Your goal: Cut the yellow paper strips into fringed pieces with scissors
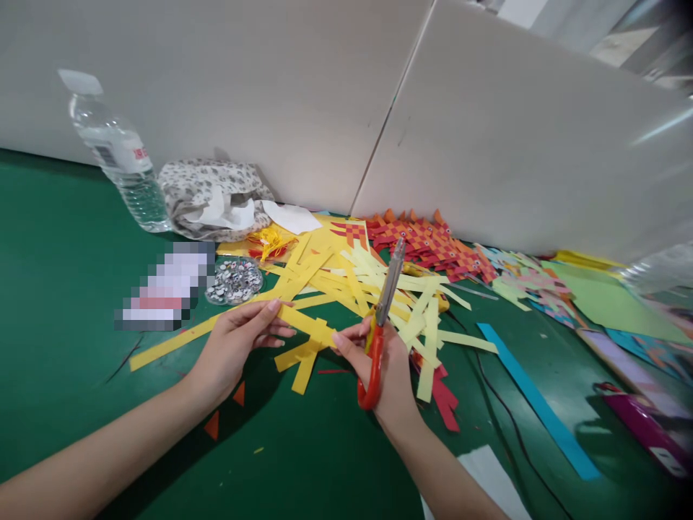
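Observation:
My left hand [238, 339] pinches the left side of a small piece of crossed yellow paper strips [306, 345], held just above the green table [70, 289]. My right hand [387, 365] pinches the piece's right end with its fingertips. That same hand also carries red-handled scissors [382, 325], whose shut blades point up and away. A loose heap of pale and deep yellow paper strips [368, 285] lies right behind both hands.
A water bottle [119, 162] and a patterned cloth pouch [214, 198] stand by the white partition at the back left. A dish of googly eyes [235, 280] sits near them. Woven red-orange paper pieces [433, 242], a blue strip [541, 404] and coloured sheets lie to the right.

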The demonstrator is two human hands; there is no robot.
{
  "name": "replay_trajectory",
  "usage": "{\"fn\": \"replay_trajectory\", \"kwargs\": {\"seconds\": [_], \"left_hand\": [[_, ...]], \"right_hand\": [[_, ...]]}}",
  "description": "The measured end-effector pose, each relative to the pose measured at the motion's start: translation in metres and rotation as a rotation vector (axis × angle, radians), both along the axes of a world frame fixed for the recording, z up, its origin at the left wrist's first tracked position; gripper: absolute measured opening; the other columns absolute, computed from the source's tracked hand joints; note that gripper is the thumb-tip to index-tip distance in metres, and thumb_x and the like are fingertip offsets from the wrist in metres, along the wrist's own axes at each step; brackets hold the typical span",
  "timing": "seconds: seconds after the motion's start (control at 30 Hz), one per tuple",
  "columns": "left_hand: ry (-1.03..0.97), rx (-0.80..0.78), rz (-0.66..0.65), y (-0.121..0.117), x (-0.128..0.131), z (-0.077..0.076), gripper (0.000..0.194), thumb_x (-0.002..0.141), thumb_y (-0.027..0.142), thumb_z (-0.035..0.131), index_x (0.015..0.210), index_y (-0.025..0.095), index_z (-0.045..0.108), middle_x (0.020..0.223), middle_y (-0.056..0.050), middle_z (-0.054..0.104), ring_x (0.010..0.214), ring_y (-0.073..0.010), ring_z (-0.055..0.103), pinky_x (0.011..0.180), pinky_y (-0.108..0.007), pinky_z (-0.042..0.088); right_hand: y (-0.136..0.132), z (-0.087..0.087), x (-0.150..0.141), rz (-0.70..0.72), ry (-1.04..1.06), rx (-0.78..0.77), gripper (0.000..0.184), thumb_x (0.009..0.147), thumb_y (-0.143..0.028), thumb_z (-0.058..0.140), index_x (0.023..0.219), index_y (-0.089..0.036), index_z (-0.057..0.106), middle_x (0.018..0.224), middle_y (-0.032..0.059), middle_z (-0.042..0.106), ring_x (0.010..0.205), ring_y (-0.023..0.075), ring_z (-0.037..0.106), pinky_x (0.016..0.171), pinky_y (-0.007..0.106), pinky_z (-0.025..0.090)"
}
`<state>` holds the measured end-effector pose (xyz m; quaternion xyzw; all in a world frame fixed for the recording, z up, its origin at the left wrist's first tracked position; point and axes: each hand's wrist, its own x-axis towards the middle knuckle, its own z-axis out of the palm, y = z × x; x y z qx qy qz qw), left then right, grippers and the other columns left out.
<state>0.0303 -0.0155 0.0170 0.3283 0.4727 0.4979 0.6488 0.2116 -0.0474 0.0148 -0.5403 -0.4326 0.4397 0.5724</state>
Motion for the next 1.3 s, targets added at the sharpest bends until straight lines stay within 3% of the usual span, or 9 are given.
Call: {"fn": "replay_trajectory", "kwargs": {"seconds": [0.3, 0.4, 0.6, 0.93, 1.3], "left_hand": [[0.004, 0.021, 0.005, 0.0003, 0.0009, 0.0002, 0.025, 0.07, 0.039, 0.074, 0.079, 0.017, 0.069, 0.07, 0.0, 0.069, 0.068, -0.0149, 0.068, 0.056, -0.019, 0.054], [0.035, 0.027, -0.035, -0.0011, 0.0012, 0.0002, 0.025, 0.064, 0.037, 0.079, 0.076, 0.017, 0.068, 0.07, 0.001, 0.07, 0.069, -0.0153, 0.069, 0.055, -0.019, 0.052], [0.181, 0.06, -0.163, -0.003, 0.0018, -0.0021, 0.023, 0.061, 0.035, 0.08, 0.072, 0.018, 0.07, 0.07, -0.004, 0.074, 0.072, -0.0182, 0.07, 0.06, -0.02, 0.052], [0.184, 0.064, -0.162, -0.0021, 0.0, -0.0032, 0.028, 0.057, 0.039, 0.082, 0.074, 0.019, 0.073, 0.076, -0.007, 0.075, 0.076, -0.023, 0.07, 0.062, -0.025, 0.054], [0.164, 0.048, -0.175, -0.0028, -0.0002, -0.0032, 0.022, 0.06, 0.035, 0.081, 0.074, 0.02, 0.071, 0.074, -0.004, 0.075, 0.073, -0.0182, 0.069, 0.062, -0.021, 0.051]], "right_hand": [[0.0005, 0.0021, -0.0014, -0.03, -0.058, 0.025, 0.035, 0.064, -0.026, 0.076, 0.075, -0.023, 0.044, 0.062, -0.0053, 0.063, 0.06, 0.0137, 0.062, 0.067, 0.032, 0.054], [0.0002, 0.0032, -0.0019, -0.031, -0.06, 0.039, 0.035, 0.063, -0.028, 0.077, 0.074, -0.023, 0.044, 0.061, -0.0051, 0.063, 0.06, 0.0146, 0.063, 0.066, 0.033, 0.054], [-0.0024, 0.0079, -0.003, -0.021, -0.103, 0.052, 0.034, 0.063, -0.029, 0.077, 0.069, -0.023, 0.044, 0.063, -0.0038, 0.064, 0.062, 0.0161, 0.064, 0.069, 0.035, 0.055], [-0.0021, 0.0076, -0.0033, -0.016, -0.117, 0.053, 0.032, 0.064, -0.026, 0.076, 0.071, -0.023, 0.045, 0.065, -0.0038, 0.064, 0.064, 0.0155, 0.065, 0.069, 0.033, 0.055], [-0.0028, 0.0088, -0.0033, -0.02, -0.118, 0.066, 0.033, 0.066, -0.03, 0.076, 0.072, -0.023, 0.044, 0.064, -0.0031, 0.064, 0.061, 0.016, 0.063, 0.064, 0.034, 0.054]]}}
